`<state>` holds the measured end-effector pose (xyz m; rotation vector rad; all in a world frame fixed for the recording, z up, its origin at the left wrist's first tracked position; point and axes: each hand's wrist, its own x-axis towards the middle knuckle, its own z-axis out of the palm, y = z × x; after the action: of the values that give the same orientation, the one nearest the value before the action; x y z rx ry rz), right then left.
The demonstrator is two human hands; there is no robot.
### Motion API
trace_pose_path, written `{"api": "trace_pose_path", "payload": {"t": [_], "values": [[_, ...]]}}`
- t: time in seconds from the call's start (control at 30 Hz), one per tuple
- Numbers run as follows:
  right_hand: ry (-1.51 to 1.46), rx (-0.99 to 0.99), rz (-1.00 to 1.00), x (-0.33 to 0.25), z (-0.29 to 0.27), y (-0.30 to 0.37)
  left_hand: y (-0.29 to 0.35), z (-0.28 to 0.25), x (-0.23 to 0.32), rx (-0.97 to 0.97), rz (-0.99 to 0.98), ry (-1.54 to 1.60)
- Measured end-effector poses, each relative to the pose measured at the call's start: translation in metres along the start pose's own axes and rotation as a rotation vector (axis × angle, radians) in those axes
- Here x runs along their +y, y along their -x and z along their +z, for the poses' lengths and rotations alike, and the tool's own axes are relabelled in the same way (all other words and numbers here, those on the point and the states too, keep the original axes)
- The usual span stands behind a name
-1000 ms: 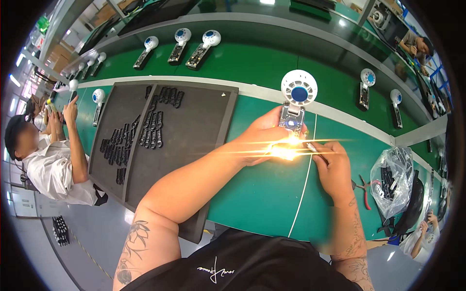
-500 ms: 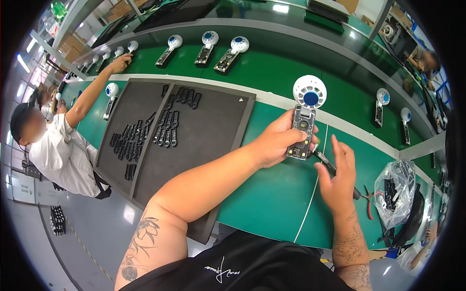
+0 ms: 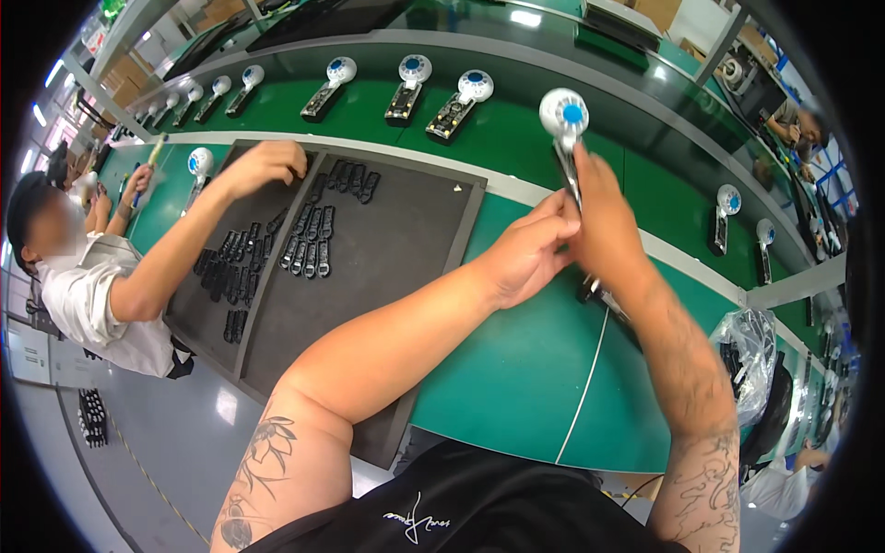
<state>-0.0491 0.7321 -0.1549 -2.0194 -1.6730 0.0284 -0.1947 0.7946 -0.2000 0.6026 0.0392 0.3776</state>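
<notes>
A handheld fan (image 3: 563,114) with a round white head and blue centre stands upright before me, its dark, narrow handle turned edge-on. My left hand (image 3: 527,253) is closed, thumb and fingers at the handle's lower part. Along the handle's right side, my right hand (image 3: 604,221) is wrapped, slightly blurred, and its fingers hide most of the handle. Beneath my right wrist a dark tool (image 3: 597,297) shows partly on the green table (image 3: 489,369); its kind is hard to make out.
A grey divided tray (image 3: 369,295) with several black handle shells lies left. Behind, more handheld fans (image 3: 406,88) rest along a green line. At right are a clear plastic bag (image 3: 749,359) and a metal post. A co-worker's hand (image 3: 272,166) reaches over the tray.
My right hand has moved from open beside the fan onto its handle. The fan has turned from face-on to edge-on and risen. The co-worker's hand has come from the line to the tray.
</notes>
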Motion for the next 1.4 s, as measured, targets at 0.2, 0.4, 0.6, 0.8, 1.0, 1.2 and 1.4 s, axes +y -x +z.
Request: {"api": "trace_pose_path", "payload": {"t": [0.2,0.4,0.6,0.8,1.0,1.2,1.4], "values": [[0.439,-0.185,0.112,0.041,0.012,-0.094,-0.005,0.011,-0.001,0.206,-0.047,-0.198],[0.501,-0.405,0.092,-0.054,0.012,-0.165,0.003,0.000,0.003,0.260,-0.191,-0.078],[0.260,-0.601,0.042,-0.080,0.098,-0.190,0.010,0.000,0.021,0.293,-0.091,0.152],[0.024,-0.408,0.090,0.002,0.056,-0.192,-0.005,0.006,0.015,0.418,-0.107,0.254],[-0.019,-0.227,0.113,-0.077,-0.064,-0.034,-0.012,0.003,0.023,0.370,-0.002,0.364],[0.621,-0.475,-0.007,-0.169,-0.085,-0.011,-0.005,-0.006,0.012,0.213,-0.118,0.108],[0.406,-0.345,-0.597,-0.183,0.005,-0.102,0.010,0.021,0.027,0.263,-0.358,-0.186]]}}
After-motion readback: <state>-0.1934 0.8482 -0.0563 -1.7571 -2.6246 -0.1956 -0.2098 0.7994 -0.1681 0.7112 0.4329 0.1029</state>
